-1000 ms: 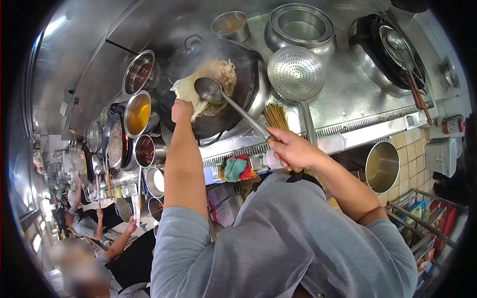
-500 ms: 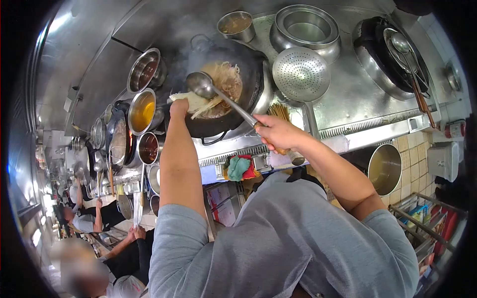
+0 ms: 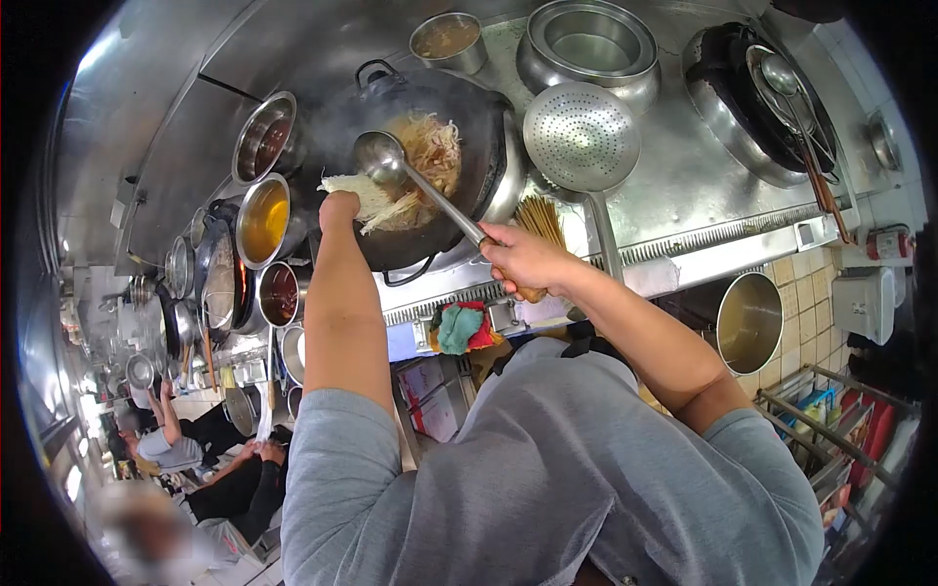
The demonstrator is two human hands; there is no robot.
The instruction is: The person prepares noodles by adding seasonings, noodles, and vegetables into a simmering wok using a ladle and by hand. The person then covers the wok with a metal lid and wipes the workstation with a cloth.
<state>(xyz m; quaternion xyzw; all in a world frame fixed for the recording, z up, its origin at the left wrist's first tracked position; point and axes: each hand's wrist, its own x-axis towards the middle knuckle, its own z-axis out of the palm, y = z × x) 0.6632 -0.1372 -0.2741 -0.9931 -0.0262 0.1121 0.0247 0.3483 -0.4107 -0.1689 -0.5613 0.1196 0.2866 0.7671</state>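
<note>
At the far left, co-workers (image 3: 176, 449) stand by another stretch of the range. Closer, a steel bowl of yellow liquid (image 3: 256, 231) sits beside the left edge of the wok (image 3: 391, 250), with a pot of dark red sauce (image 3: 280, 295) just below it.

The left hand (image 3: 339, 209) is closed on the outer end of a pale, stringy bundle (image 3: 369, 198) at the wok's left edge. The bundle's long axis runs from the fist rightward and slightly toward the near edge, its loose strands pointing into the wok. Progress looks partial: loose strands and brownish food (image 3: 437, 156) lie in the wok's right half, amid steam, while this bundle remains in hand.

The ladle (image 3: 379, 158) has its bowl over the wok's left half, beside the bundle; contact is unclear. Its long axis slants across the near right rim to the right hand (image 3: 532, 262), which grips the handle. Farther right, a bristle brush (image 3: 539, 220) lies near the stovetop's front edge, beside a perforated skimmer (image 3: 581, 137).
</note>
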